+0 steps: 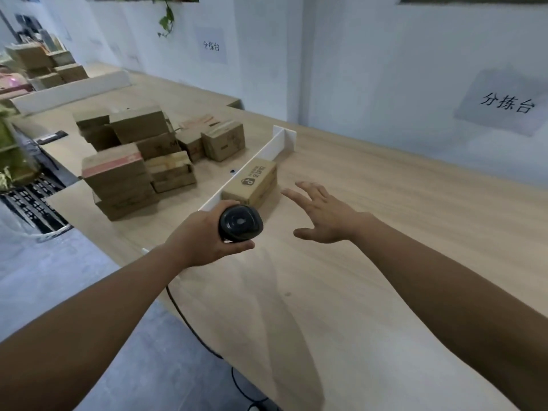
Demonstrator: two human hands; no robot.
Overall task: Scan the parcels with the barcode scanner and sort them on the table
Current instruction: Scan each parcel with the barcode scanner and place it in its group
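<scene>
My left hand (pixel 204 237) grips a black barcode scanner (pixel 240 223), its cable (pixel 189 321) trailing down off the table edge. Just beyond the scanner, a small cardboard parcel (pixel 255 180) with a printed logo lies on the wooden table (pixel 370 262), right of a white divider (pixel 258 161). My right hand (pixel 323 213) hovers with fingers spread, a short way right of that parcel and not touching it. Left of the divider stands a pile of several cardboard parcels (pixel 139 155), some stacked.
A white wall with paper signs (pixel 504 103) runs behind the table. A second white divider (pixel 71 90) and more boxes (pixel 44 65) sit far left. A keyboard (pixel 32 200) lies at the left edge. Grey floor (pixel 59 262) is below.
</scene>
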